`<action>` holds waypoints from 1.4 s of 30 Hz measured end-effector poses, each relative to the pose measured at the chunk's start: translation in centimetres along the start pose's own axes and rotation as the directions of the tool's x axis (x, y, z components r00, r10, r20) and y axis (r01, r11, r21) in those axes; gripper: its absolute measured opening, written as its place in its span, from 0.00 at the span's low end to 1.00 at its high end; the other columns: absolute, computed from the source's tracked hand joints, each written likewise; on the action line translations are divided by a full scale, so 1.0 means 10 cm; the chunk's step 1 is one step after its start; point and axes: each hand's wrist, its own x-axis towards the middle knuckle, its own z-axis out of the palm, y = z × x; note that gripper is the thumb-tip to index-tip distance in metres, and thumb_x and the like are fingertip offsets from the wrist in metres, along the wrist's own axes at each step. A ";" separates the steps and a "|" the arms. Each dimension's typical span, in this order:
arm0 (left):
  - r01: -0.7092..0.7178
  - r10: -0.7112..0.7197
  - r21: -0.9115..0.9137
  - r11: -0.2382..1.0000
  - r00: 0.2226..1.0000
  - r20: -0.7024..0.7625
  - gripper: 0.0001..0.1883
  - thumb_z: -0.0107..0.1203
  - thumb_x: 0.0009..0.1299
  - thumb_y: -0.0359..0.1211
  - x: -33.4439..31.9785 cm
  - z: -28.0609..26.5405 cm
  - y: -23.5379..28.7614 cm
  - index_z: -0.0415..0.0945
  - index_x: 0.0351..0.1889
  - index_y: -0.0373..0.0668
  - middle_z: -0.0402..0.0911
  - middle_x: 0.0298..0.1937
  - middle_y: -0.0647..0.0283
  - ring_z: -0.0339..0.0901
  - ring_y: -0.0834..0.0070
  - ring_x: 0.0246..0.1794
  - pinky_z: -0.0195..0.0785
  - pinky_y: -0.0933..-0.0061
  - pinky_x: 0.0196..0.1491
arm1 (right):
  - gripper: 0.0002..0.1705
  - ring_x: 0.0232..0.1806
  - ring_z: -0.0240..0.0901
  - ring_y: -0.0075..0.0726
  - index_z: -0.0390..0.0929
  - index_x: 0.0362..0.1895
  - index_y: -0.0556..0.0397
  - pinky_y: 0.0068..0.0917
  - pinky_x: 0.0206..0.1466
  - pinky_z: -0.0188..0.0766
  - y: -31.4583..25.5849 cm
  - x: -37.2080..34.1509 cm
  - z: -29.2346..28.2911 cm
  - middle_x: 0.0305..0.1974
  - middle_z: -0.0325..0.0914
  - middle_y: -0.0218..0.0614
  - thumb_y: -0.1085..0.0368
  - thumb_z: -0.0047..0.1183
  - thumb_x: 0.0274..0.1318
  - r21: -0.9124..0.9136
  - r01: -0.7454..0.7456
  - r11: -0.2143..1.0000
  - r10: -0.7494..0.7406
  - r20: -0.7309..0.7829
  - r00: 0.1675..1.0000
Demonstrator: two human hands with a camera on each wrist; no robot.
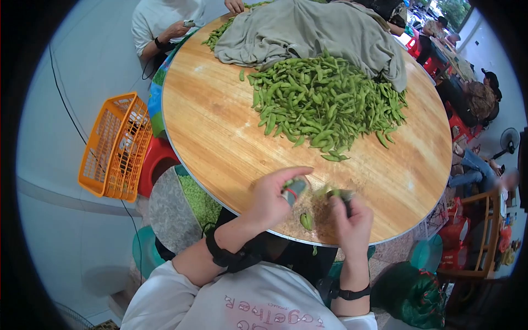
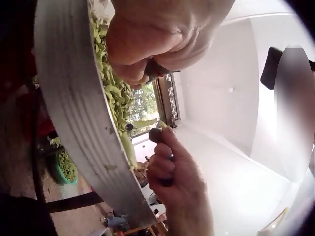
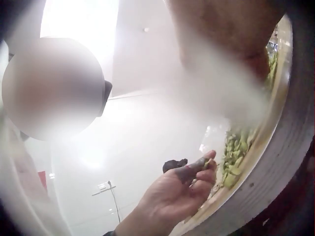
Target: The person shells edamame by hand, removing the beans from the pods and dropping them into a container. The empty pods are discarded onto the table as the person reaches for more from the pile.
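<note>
Above the near edge of the round wooden table (image 1: 214, 132), my left hand (image 1: 267, 198) has its fingers curled and its thumb pointing out. A grey cover with a red band (image 3: 186, 169) wraps one digit, and a green edamame pod (image 3: 207, 163) is held against it. Facing it, my right hand (image 1: 353, 223), also with a dark finger cover (image 2: 155, 134), pinches a green pod (image 2: 145, 123) that points toward the left hand. Another pod (image 1: 306, 221) lies on the wood below both hands. Beyond them spreads a large heap of edamame pods (image 1: 324, 104).
A grey-green cloth (image 1: 308, 33) drapes over the back of the heap. An orange crate (image 1: 113, 146) sits on a red stool (image 1: 157, 159) at left. Shelled green beans (image 1: 198, 201) fill a container below the table edge. Another person (image 1: 165, 33) sits across.
</note>
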 end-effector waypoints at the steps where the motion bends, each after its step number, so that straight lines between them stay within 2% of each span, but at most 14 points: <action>1: -0.001 0.001 0.002 1.000 1.000 0.003 0.10 0.49 0.66 0.24 0.00 -0.02 0.01 0.76 0.44 0.37 0.78 0.40 0.66 0.72 0.86 0.36 0.65 0.85 0.38 | 0.06 0.18 0.59 0.15 0.75 0.29 0.59 0.16 0.22 0.58 0.01 0.03 -0.03 0.16 0.67 0.21 0.69 0.53 0.54 0.159 -0.135 0.978 0.147 -0.066 0.987; 6: 0.152 -0.076 -0.283 0.947 0.962 0.263 0.13 0.54 0.65 0.29 -0.12 0.01 0.16 0.75 0.46 0.35 0.77 0.40 0.67 0.70 0.88 0.34 0.64 0.86 0.35 | 0.06 0.20 0.59 0.11 0.76 0.30 0.57 0.13 0.22 0.56 -0.10 -0.03 -0.09 0.18 0.68 0.19 0.67 0.53 0.55 0.247 -0.285 0.926 0.244 0.186 0.952; 8: 0.310 -0.194 -0.446 0.840 0.938 0.288 0.12 0.50 0.64 0.24 -0.16 0.01 0.14 0.73 0.46 0.33 0.78 0.40 0.63 0.73 0.84 0.38 0.66 0.84 0.40 | 0.07 0.21 0.59 0.11 0.76 0.30 0.57 0.13 0.23 0.56 -0.08 -0.09 -0.03 0.19 0.68 0.19 0.65 0.54 0.54 0.246 -0.286 0.926 0.213 0.285 0.935; 10: 0.461 -0.259 -0.611 0.643 0.882 0.393 0.11 0.50 0.64 0.24 -0.16 -0.01 0.04 0.73 0.44 0.34 0.77 0.36 0.67 0.69 0.88 0.31 0.62 0.89 0.30 | 0.08 0.21 0.59 0.11 0.75 0.29 0.56 0.14 0.23 0.56 -0.09 -0.11 -0.01 0.19 0.68 0.20 0.64 0.52 0.56 0.259 -0.322 0.911 0.225 0.343 0.912; 13: 0.358 -0.217 -0.644 0.677 0.932 0.290 0.09 0.51 0.64 0.24 -0.19 0.04 0.02 0.73 0.42 0.35 0.75 0.32 0.70 0.65 0.91 0.25 0.54 0.92 0.24 | 0.10 0.19 0.56 0.12 0.72 0.28 0.55 0.15 0.21 0.53 -0.16 -0.13 -0.03 0.18 0.65 0.20 0.62 0.48 0.59 0.335 -0.430 0.838 0.254 0.459 0.852; 20: 0.291 -0.229 -0.536 0.792 0.956 0.182 0.09 0.52 0.60 0.22 -0.22 0.08 0.14 0.72 0.39 0.38 0.76 0.34 0.69 0.70 0.86 0.32 0.63 0.86 0.32 | 0.13 0.17 0.50 0.14 0.67 0.28 0.55 0.15 0.19 0.47 -0.12 -0.19 -0.01 0.18 0.62 0.23 0.63 0.39 0.64 0.450 -0.503 0.738 0.217 0.548 0.808; 22: 0.025 -0.023 -0.105 0.994 1.000 0.020 0.05 0.51 0.63 0.25 -0.24 0.10 0.12 0.72 0.37 0.38 0.74 0.31 0.71 0.70 0.85 0.31 0.64 0.83 0.33 | 0.13 0.16 0.50 0.14 0.67 0.28 0.55 0.14 0.19 0.47 -0.12 -0.18 -0.01 0.18 0.63 0.23 0.63 0.38 0.64 0.433 -0.497 0.752 0.217 0.550 0.806; 25: -0.046 0.074 -0.134 0.990 0.973 0.218 0.03 0.51 0.66 0.28 -0.24 0.03 0.10 0.72 0.36 0.39 0.73 0.30 0.71 0.70 0.85 0.31 0.65 0.82 0.34 | 0.11 0.15 0.51 0.14 0.68 0.29 0.55 0.13 0.18 0.48 -0.14 -0.18 -0.05 0.17 0.63 0.24 0.64 0.38 0.63 0.482 -0.576 0.660 0.226 0.604 0.764; 29: 0.365 -0.072 -0.495 0.789 0.854 0.515 0.04 0.50 0.67 0.30 -0.19 -0.06 0.03 0.71 0.36 0.39 0.72 0.32 0.71 0.69 0.86 0.33 0.65 0.82 0.37 | 0.08 0.14 0.52 0.14 0.69 0.33 0.57 0.13 0.17 0.49 -0.22 -0.18 -0.10 0.17 0.64 0.25 0.65 0.42 0.62 0.544 -0.766 0.342 0.241 0.737 0.632; 32: 0.493 -0.175 -0.491 0.718 0.811 0.559 0.05 0.53 0.65 0.28 -0.17 -0.05 0.10 0.71 0.37 0.39 0.72 0.33 0.70 0.69 0.86 0.35 0.65 0.82 0.40 | 0.07 0.14 0.52 0.14 0.70 0.33 0.57 0.13 0.16 0.49 -0.13 -0.20 -0.04 0.17 0.64 0.25 0.66 0.43 0.61 0.519 -0.678 0.521 0.313 0.622 0.717; 33: 0.322 -0.137 -0.341 0.883 0.872 0.470 0.06 0.54 0.64 0.27 -0.17 -0.02 0.13 0.71 0.37 0.39 0.72 0.34 0.70 0.69 0.86 0.36 0.65 0.82 0.41 | 0.07 0.14 0.52 0.14 0.70 0.33 0.57 0.13 0.16 0.49 -0.12 -0.21 -0.02 0.17 0.64 0.25 0.66 0.43 0.61 0.519 -0.678 0.521 0.314 0.622 0.717; 35: 0.140 -0.071 -0.152 0.978 0.919 0.387 0.08 0.55 0.63 0.27 -0.17 0.00 0.14 0.70 0.38 0.38 0.72 0.34 0.70 0.70 0.85 0.37 0.65 0.81 0.42 | 0.08 0.13 0.52 0.13 0.71 0.31 0.56 0.13 0.16 0.48 -0.12 -0.24 0.02 0.16 0.65 0.24 0.66 0.44 0.61 0.266 -0.376 0.887 0.257 0.391 0.884; 38: 0.099 -0.090 -0.005 0.995 0.931 0.354 0.10 0.56 0.61 0.24 -0.13 -0.02 0.11 0.71 0.40 0.38 0.74 0.36 0.68 0.70 0.84 0.39 0.65 0.80 0.43 | 0.09 0.14 0.53 0.13 0.71 0.30 0.56 0.13 0.17 0.48 -0.11 -0.19 -0.02 0.16 0.65 0.23 0.65 0.44 0.61 0.428 -0.534 0.729 0.338 0.454 0.825; 42: 0.084 0.019 -0.252 0.964 0.925 0.379 0.15 0.56 0.61 0.24 -0.10 -0.06 0.07 0.71 0.47 0.37 0.76 0.40 0.66 0.72 0.81 0.41 0.67 0.78 0.42 | 0.10 0.14 0.54 0.13 0.72 0.31 0.56 0.12 0.17 0.47 -0.13 -0.15 -0.07 0.16 0.65 0.23 0.63 0.45 0.61 0.529 -0.619 0.580 0.339 0.534 0.775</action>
